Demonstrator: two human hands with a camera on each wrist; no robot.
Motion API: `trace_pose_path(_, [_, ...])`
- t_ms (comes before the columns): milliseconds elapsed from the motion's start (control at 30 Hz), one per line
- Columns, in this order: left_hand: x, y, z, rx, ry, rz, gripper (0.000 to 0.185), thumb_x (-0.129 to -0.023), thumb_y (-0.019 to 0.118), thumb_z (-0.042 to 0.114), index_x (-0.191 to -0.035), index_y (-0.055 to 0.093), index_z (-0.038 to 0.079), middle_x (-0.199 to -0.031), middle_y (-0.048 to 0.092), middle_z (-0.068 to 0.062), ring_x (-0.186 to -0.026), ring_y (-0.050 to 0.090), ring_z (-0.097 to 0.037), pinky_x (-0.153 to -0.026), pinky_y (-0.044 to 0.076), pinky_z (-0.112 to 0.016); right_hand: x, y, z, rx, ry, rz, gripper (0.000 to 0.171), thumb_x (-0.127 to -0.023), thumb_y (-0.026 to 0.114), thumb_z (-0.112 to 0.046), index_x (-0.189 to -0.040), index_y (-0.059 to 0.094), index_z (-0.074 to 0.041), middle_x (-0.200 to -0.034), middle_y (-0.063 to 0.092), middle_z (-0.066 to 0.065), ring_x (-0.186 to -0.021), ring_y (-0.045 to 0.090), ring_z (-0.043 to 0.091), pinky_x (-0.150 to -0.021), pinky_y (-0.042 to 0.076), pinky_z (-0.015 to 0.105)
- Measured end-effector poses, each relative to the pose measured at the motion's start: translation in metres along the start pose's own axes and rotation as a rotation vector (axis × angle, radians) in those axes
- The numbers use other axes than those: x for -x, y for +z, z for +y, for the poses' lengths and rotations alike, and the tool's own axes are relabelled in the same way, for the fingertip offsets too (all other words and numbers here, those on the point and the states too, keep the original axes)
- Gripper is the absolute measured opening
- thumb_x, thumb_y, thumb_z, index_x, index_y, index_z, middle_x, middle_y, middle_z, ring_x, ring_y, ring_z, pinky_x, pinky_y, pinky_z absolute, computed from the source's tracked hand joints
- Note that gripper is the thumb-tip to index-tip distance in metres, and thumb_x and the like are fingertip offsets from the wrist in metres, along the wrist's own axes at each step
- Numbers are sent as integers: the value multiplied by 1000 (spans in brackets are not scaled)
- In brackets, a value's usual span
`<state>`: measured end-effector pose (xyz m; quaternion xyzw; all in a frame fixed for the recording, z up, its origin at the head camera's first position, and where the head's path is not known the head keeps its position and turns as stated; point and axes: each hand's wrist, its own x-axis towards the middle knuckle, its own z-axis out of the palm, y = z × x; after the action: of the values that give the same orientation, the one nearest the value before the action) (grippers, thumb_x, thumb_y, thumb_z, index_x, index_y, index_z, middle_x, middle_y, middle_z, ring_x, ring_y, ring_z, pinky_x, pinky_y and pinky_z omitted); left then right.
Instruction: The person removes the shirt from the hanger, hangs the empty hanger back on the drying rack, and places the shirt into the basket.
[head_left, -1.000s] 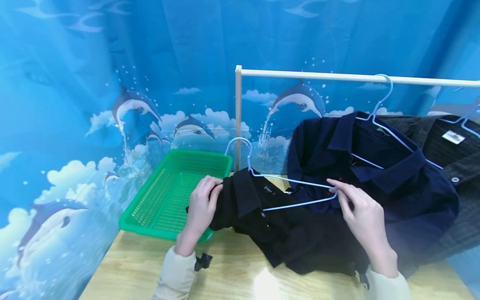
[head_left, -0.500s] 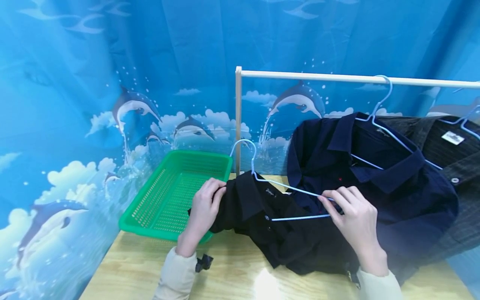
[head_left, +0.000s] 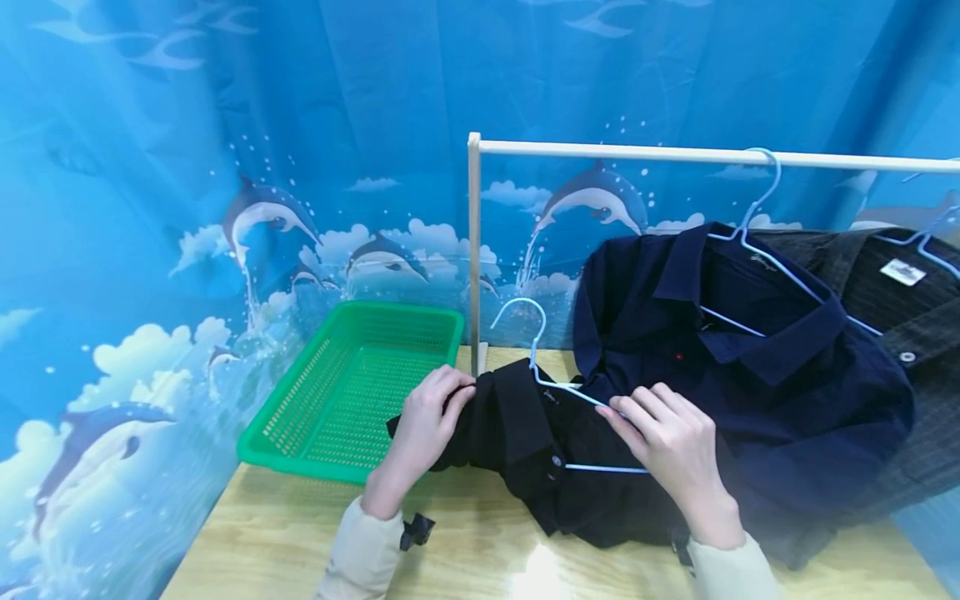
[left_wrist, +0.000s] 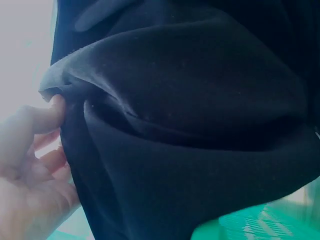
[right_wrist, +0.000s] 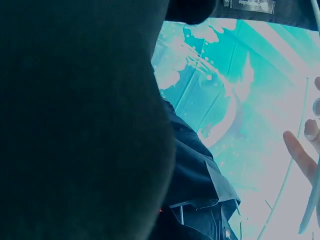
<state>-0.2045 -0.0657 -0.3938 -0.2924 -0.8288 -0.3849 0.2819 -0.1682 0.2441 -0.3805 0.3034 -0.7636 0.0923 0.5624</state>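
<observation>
A black collared shirt (head_left: pixel 525 433) is bunched over the table, its dark cloth filling most of the left wrist view. My left hand (head_left: pixel 431 417) pinches the shirt at its shoulder, thumb on the cloth (left_wrist: pixel 165 100). A light blue wire hanger (head_left: pixel 535 354) is partly inside the collar; its left end is hidden under the fabric and its hook points up. With thumb and fingers my right hand (head_left: pixel 667 442) grips the hanger's right side, covering that end. In the right wrist view, fingers (right_wrist: pixel 300 155) show at the right edge, beside dark cloth.
A green plastic basket (head_left: pixel 262 450) stands at the left of the wooden table (head_left: pixel 247 533). Behind, a white rail (head_left: pixel 615 150) carries a navy shirt (head_left: pixel 637 292) and a dark striped garment (head_left: pixel 877 283) on blue hangers. A blue dolphin curtain (head_left: pixel 360 100) backs everything.
My right hand has moved left and down, its fingers now more curled, sliding the hanger deeper into the shirt. The hook has shifted right and lower. My left hand has moved slightly right with the shoulder.
</observation>
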Motion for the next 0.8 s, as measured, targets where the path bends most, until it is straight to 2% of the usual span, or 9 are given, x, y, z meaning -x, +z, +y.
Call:
trace_pose_path(200, [0,0,0,7,1,-2,7,-98,66,10,-97,72,5,-92,67,-5,-87,65,-21,-76,54,-38,-1,2,-3,-10,-1,19,36,-100,63,-32,-73,70,-9,-62,55,-1,-54,47,20,-46,34,30])
trace_pose_path(533, [0,-6,-3,23,-43,-35,8,-100,64,12,-100,72,9,-96,68,-3,-92,65,-19,-79,55,-35,-7,-4,1,14,26,87,39,-98,66,-33,-69,69,-7,-61,57,0,-50,46,20,-44,31,29])
trace_pose_path(800, [-1,-16,-12,2,-77,5,9,-99,66,16,-101,73,11,-96,69,-2,-93,67,-20,-82,56,-37,-3,-17,16,73,89,92,43,-98,66,-38,-69,70,-6,-62,62,2,-49,48,23,-41,30,30])
